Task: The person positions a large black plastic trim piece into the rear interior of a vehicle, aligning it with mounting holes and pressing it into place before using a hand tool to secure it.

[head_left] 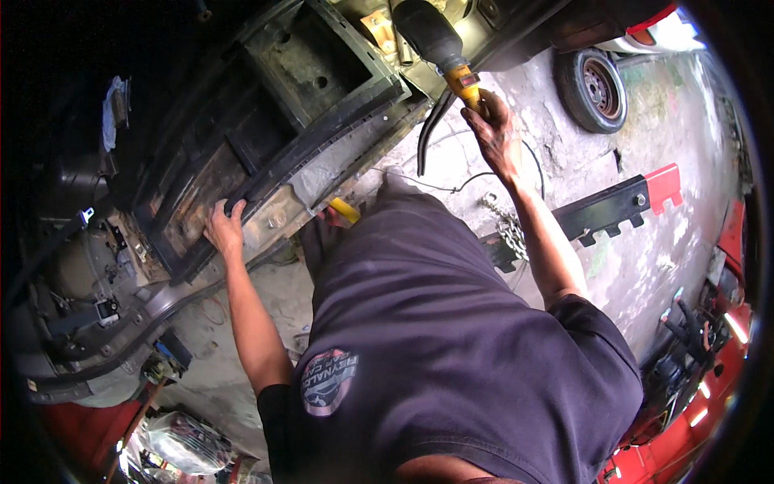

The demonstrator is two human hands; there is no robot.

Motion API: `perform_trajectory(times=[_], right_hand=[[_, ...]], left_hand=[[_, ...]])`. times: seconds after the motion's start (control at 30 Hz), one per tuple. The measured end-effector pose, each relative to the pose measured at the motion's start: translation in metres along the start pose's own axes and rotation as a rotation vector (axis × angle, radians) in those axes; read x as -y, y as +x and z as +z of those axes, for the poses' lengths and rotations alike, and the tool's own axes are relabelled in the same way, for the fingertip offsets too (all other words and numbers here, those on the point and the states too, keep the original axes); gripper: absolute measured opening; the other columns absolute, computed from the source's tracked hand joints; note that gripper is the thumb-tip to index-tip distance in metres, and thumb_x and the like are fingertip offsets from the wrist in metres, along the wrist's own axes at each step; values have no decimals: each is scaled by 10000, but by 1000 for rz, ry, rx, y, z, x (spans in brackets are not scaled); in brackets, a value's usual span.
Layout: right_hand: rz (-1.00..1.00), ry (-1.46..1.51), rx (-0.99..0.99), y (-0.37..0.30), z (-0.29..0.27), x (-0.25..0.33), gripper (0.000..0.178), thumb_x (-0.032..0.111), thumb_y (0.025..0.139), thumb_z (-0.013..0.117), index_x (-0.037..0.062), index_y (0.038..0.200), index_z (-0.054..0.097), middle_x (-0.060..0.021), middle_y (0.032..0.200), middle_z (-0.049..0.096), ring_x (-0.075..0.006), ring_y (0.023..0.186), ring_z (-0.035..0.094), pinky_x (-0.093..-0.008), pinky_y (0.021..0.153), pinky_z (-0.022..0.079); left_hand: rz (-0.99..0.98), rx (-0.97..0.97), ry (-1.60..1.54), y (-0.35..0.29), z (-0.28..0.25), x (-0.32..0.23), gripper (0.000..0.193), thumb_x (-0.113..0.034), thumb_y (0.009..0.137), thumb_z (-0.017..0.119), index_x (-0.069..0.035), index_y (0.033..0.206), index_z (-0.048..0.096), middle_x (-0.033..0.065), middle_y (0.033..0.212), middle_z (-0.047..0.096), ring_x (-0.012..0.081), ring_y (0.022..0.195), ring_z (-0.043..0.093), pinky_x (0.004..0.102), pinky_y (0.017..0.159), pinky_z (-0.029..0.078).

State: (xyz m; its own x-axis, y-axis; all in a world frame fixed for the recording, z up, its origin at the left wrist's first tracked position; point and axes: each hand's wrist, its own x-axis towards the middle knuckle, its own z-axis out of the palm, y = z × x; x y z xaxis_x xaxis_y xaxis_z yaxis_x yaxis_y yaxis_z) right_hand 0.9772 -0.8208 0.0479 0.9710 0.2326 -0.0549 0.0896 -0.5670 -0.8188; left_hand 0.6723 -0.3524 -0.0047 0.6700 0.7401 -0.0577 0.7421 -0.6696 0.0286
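Head view: my left hand (226, 230) lies on the near edge of a black ribbed panel (294, 141), thumb spread from the fingers; I cannot tell whether it grips or only steadies. My right hand (498, 133) is closed around the yellow part of a yellow-and-black tool (461, 79), its bulky black head pointing away from me over the panel's far end. I cannot tell whether that head touches anything.

As for progress, the panel lies along the metal sill (274, 218) of the vehicle body, its deep compartments uncovered and the sill bare beside it. I judge the work to be partway: the panel is neither lifted clear nor covered over. Whether its fasteners are in or out is too small to see, so how much remains I cannot say. On the floor to my right are a toothed black-and-red bar (601, 210), a chain (509, 230) and a wheel (595, 89).
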Motion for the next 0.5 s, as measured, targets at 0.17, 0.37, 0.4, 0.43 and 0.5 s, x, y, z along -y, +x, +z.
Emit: perform_trajectory(times=[0.17,0.37,0.4,0.43,0.5], right_hand=[[10,-13,15,7,1,6,487,245,881,713,-27,1268,599,-253,1078,704,-345,1009,702,-409,880,536],[-42,154,92,6,26,22,475,212,895,718,-39,1282,603,-210,1094,717,-254,1004,695,-352,918,510],[-91,146,130,6,29,13,460,190,914,707,-40,1295,592,-175,1113,708,-225,997,679,-331,892,515],[-146,154,170,10,33,1,445,168,932,696,-41,1308,581,-140,1132,700,-195,990,664,-309,866,520],[-91,250,192,5,44,13,445,153,956,667,-45,1340,558,-115,1129,691,-170,931,644,-299,811,522]], left_hand=[[3,-24,0,1,-2,-7,561,-584,841,678,-151,1199,673,137,1216,638,392,1177,548,558,1002,370],[-45,5,-93,-5,6,17,569,-599,801,708,-159,1161,707,125,1196,670,348,1180,574,541,967,399],[-98,25,-21,-6,7,12,588,-598,789,720,-157,1178,707,117,1219,671,331,1205,566,551,981,389],[-112,23,-67,-7,5,7,605,-599,778,726,-158,1193,705,119,1232,668,334,1225,550,555,1004,372],[-115,12,-89,-2,-1,-3,629,-603,763,732,-158,1208,701,121,1251,661,344,1256,524,544,1037,353]])
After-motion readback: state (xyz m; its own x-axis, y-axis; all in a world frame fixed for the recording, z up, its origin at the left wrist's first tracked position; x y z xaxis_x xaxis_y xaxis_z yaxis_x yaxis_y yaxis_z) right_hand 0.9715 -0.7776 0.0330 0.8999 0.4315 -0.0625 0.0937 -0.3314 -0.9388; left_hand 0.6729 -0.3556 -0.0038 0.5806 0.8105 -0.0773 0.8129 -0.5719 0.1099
